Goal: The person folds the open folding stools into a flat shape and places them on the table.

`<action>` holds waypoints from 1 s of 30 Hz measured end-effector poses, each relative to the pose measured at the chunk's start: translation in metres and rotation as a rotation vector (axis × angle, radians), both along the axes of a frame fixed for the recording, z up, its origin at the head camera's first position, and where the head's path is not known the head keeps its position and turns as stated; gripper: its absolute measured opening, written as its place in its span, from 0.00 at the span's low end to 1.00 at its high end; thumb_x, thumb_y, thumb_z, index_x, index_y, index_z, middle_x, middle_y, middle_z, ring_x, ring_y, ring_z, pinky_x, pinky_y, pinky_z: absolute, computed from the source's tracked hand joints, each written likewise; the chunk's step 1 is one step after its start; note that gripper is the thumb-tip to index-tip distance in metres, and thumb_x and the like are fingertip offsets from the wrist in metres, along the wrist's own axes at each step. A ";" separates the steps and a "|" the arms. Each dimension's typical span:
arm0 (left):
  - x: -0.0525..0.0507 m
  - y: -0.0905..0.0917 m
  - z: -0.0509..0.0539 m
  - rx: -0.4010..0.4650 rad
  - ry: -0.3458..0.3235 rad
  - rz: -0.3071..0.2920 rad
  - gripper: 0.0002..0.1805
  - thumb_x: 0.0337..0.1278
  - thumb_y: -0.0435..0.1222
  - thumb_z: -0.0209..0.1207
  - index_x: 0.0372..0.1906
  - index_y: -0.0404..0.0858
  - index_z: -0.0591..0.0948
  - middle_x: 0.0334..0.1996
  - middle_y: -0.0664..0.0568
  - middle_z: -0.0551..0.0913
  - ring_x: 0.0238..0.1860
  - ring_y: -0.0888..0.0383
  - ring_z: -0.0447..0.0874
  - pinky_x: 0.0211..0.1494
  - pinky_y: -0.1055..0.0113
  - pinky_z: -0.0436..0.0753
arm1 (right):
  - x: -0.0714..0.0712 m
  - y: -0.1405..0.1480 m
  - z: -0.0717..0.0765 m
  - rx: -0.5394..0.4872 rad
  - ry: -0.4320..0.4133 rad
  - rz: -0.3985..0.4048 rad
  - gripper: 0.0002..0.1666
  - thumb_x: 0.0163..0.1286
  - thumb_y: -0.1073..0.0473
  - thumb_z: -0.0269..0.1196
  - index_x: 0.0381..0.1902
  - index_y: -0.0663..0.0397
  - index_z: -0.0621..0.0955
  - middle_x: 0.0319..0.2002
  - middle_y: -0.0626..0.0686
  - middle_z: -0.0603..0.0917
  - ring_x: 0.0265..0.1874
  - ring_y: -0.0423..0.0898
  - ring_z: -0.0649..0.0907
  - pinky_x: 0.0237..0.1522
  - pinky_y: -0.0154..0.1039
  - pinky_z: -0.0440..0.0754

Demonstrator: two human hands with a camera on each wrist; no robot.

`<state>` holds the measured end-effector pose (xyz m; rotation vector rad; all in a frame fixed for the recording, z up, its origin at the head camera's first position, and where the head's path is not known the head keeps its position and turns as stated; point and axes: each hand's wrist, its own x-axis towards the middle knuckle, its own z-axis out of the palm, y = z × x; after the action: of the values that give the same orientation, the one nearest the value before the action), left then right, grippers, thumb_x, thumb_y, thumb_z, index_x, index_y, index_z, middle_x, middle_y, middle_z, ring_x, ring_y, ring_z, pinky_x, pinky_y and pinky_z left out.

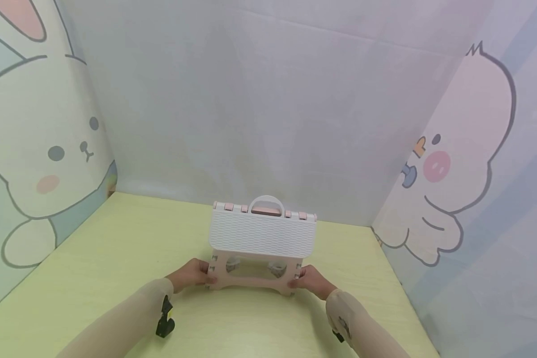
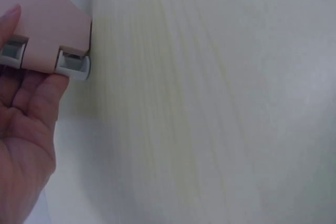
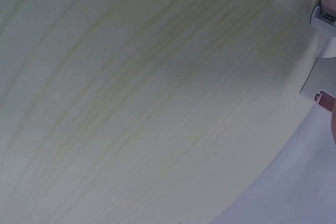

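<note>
A folding stool with a white woven-pattern top [image 1: 263, 232] and pink legs [image 1: 255, 282] stands on the table, its white handle [image 1: 267, 199] raised at the back edge. At the stool's left side, my left hand [image 1: 191, 274] grips the pink leg panel low down. My right hand [image 1: 314, 281] pinches the same panel at its right edge. In the left wrist view, the left hand [image 2: 26, 129] has its thumb on the pink panel [image 2: 47, 19] and its fingers behind the hinged edge. The right wrist view shows only parts of the white leg [image 3: 320, 80] and a sliver of hand.
The pale yellow table [image 1: 130, 238] reaches back to a light grey curtain [image 1: 232, 109]. Curtains with a rabbit [image 1: 36, 129] on the left and a pale cartoon figure [image 1: 465, 124] on the right flank the table.
</note>
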<state>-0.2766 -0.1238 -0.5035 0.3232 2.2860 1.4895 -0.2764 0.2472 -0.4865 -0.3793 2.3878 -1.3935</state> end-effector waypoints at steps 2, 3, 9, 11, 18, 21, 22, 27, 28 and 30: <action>0.001 0.001 0.000 -0.004 -0.002 0.008 0.13 0.52 0.31 0.66 0.41 0.27 0.83 0.36 0.46 0.86 0.33 0.58 0.77 0.41 0.61 0.79 | 0.000 0.001 0.000 0.001 0.002 0.000 0.17 0.53 0.64 0.67 0.40 0.69 0.84 0.46 0.59 0.85 0.44 0.45 0.82 0.48 0.46 0.78; 0.001 0.002 -0.001 -0.007 -0.002 0.011 0.13 0.52 0.31 0.66 0.41 0.27 0.83 0.36 0.46 0.86 0.33 0.58 0.77 0.41 0.61 0.79 | 0.001 0.001 0.000 0.001 0.000 -0.001 0.17 0.53 0.64 0.67 0.40 0.69 0.84 0.45 0.59 0.85 0.43 0.45 0.82 0.48 0.45 0.78; -0.001 0.004 0.000 -0.035 -0.010 0.041 0.12 0.51 0.31 0.66 0.41 0.28 0.83 0.36 0.47 0.85 0.33 0.58 0.76 0.41 0.60 0.79 | 0.002 0.000 0.001 -0.024 -0.005 0.002 0.16 0.54 0.65 0.67 0.41 0.71 0.84 0.45 0.60 0.85 0.43 0.45 0.82 0.47 0.45 0.78; -0.001 0.004 -0.001 -0.039 -0.009 0.046 0.12 0.51 0.31 0.66 0.40 0.29 0.84 0.35 0.47 0.85 0.33 0.58 0.75 0.41 0.61 0.79 | 0.002 0.000 0.002 -0.029 -0.002 0.004 0.16 0.55 0.66 0.66 0.41 0.72 0.83 0.45 0.61 0.85 0.44 0.45 0.82 0.47 0.46 0.78; -0.001 0.004 -0.002 -0.040 -0.008 0.059 0.12 0.51 0.31 0.66 0.40 0.28 0.84 0.35 0.47 0.86 0.33 0.58 0.76 0.41 0.61 0.79 | -0.001 0.001 -0.002 -0.018 -0.009 0.002 0.16 0.54 0.65 0.67 0.39 0.70 0.84 0.45 0.59 0.85 0.44 0.44 0.82 0.47 0.44 0.78; 0.000 0.004 -0.002 -0.042 -0.008 0.064 0.12 0.51 0.31 0.66 0.40 0.28 0.83 0.35 0.47 0.86 0.33 0.58 0.76 0.41 0.60 0.79 | -0.002 0.002 -0.003 -0.016 -0.006 0.003 0.16 0.54 0.64 0.67 0.39 0.70 0.84 0.44 0.58 0.85 0.43 0.43 0.82 0.47 0.43 0.78; 0.000 0.004 -0.002 -0.041 -0.007 0.065 0.12 0.51 0.31 0.66 0.40 0.28 0.83 0.35 0.47 0.85 0.33 0.58 0.76 0.41 0.60 0.79 | -0.002 0.002 -0.003 -0.016 -0.004 0.004 0.16 0.54 0.64 0.67 0.39 0.70 0.84 0.44 0.58 0.86 0.43 0.43 0.82 0.47 0.43 0.78; 0.000 0.005 -0.001 -0.032 -0.009 0.064 0.12 0.51 0.31 0.66 0.40 0.27 0.83 0.36 0.46 0.85 0.33 0.58 0.77 0.43 0.59 0.80 | -0.002 0.003 -0.003 -0.019 -0.003 0.005 0.16 0.54 0.64 0.67 0.39 0.70 0.84 0.44 0.58 0.85 0.43 0.43 0.81 0.46 0.42 0.78; 0.000 0.005 -0.001 -0.030 -0.009 0.064 0.12 0.51 0.31 0.66 0.40 0.27 0.83 0.36 0.46 0.85 0.33 0.58 0.77 0.43 0.59 0.80 | -0.003 0.002 -0.003 -0.021 -0.006 0.006 0.16 0.54 0.64 0.67 0.39 0.70 0.84 0.45 0.59 0.85 0.43 0.43 0.81 0.46 0.42 0.78; 0.000 0.004 -0.001 -0.029 -0.010 0.062 0.12 0.51 0.31 0.66 0.40 0.27 0.83 0.36 0.46 0.85 0.33 0.58 0.77 0.43 0.59 0.80 | -0.003 0.002 -0.004 -0.024 -0.007 0.009 0.16 0.54 0.64 0.67 0.40 0.70 0.84 0.44 0.59 0.85 0.42 0.43 0.82 0.46 0.40 0.78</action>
<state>-0.2766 -0.1198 -0.5046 0.2383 2.3274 1.4829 -0.2797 0.2491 -0.4902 -0.3899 2.3629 -1.4189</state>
